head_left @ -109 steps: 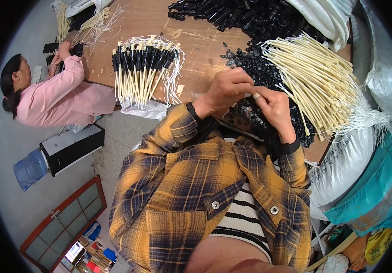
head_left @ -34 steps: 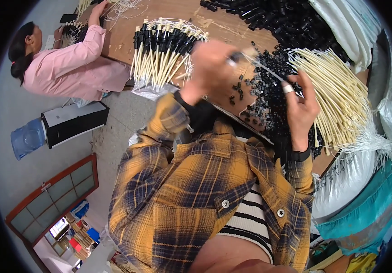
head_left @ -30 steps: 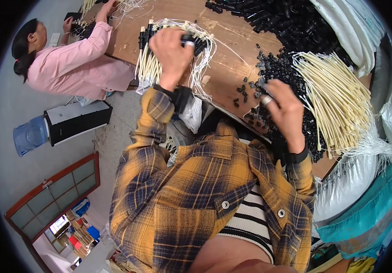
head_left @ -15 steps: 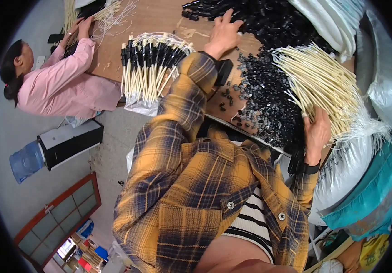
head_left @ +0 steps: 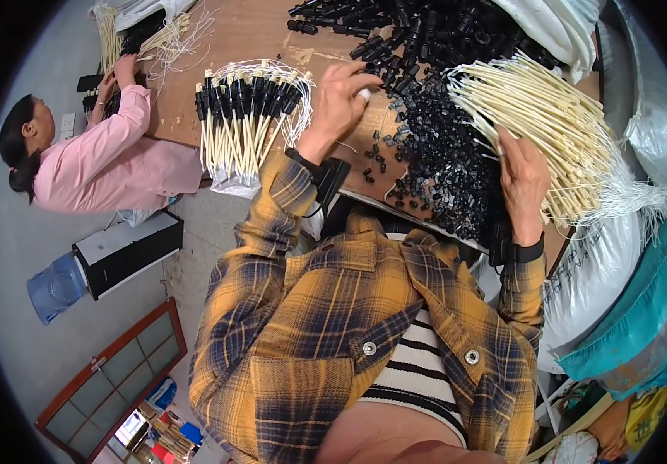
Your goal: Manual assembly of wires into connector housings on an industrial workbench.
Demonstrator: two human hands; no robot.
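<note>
My left hand [head_left: 340, 107] is over the table beside a heap of long black plastic sleeves [head_left: 407, 50]. Its fingers are bent but apart, with a white wrap on one digit and nothing visible between them. At the near edge of a thick bundle of cream-coloured sleeved wires [head_left: 535, 127], my right hand [head_left: 525, 174] has its fingers stretched out, touching or just above the wires. Small black plastic pieces [head_left: 453, 162] lie heaped between my hands. Left of my left hand sits a bunch of cream wires fitted with black sleeves [head_left: 248, 112].
A person in a pink shirt [head_left: 97, 166] works at the table's far left beside more wires [head_left: 171, 42]. White sacks [head_left: 589, 286] and a teal sack [head_left: 627, 332] crowd the right side. A water dispenser [head_left: 128, 251] stands on the left.
My left hand has moved left and nearer to me. Several black sleeves now lie closer to the small pieces. My right hand has shifted farther up along the wire bundle.
</note>
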